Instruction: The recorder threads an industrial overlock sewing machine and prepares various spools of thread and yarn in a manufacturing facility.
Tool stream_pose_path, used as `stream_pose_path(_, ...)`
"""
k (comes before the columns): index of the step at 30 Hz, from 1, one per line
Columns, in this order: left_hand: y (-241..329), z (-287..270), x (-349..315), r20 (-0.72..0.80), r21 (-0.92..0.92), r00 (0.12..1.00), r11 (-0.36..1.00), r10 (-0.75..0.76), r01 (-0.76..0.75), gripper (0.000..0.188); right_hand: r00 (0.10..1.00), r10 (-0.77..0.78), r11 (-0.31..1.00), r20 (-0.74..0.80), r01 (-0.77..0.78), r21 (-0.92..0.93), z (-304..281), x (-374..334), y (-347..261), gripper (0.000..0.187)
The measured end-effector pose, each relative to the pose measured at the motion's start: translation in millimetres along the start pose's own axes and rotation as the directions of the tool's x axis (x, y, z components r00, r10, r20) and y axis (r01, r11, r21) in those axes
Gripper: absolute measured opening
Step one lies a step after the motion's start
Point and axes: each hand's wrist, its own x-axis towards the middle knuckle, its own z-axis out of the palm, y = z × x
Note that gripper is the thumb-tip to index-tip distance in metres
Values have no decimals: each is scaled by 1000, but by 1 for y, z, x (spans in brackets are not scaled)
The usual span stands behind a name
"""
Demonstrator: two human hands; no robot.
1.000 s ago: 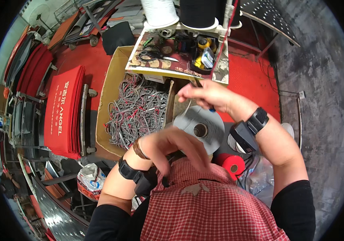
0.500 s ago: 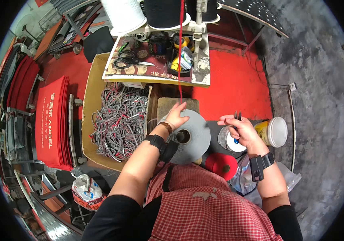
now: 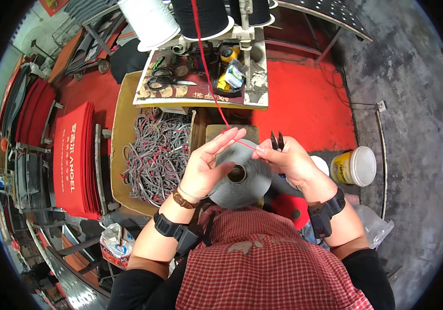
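A strand of red yarn (image 3: 208,77) runs down from above the shelf and slants across between my hands. My right hand (image 3: 296,163) pinches its lower end between thumb and forefinger. In that same hand are small dark thread snips (image 3: 277,141), their two pointed tips sticking up apart and the rest hidden by my palm. My left hand (image 3: 206,165) is open with fingers stretched out, the yarn passing at its fingertips. Beneath both hands lies a large grey reel (image 3: 255,188) with a dark hollow core. Close to my apron sits a red spool (image 3: 294,213); a white spool (image 3: 319,165) is partly behind my right hand.
Ahead, a small table (image 3: 180,96) holds black scissors (image 3: 163,79) and large thread cones (image 3: 200,20). A cardboard box (image 3: 119,144) full of grey cords stands to the left, beside stacked red mats (image 3: 76,160). At right are a white bucket (image 3: 362,166) and clear plastic bags (image 3: 374,225).
My right hand has moved left and up to the red yarn and now pinches it. My left hand has shifted slightly left and lower. The yarn, formerly near vertical, now slants rightward.
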Motion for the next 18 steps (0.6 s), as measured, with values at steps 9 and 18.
stream_pose_path(9,21,1,-9,-100,644,926,733,364,-218,46,999,-22,968,41,31,-250,25,-4,-36,20)
stream_pose_path(18,21,-1,-10,-238,570,887,797,395,-201,3,922,-379,840,-80,306,-448,40,25,-41,26)
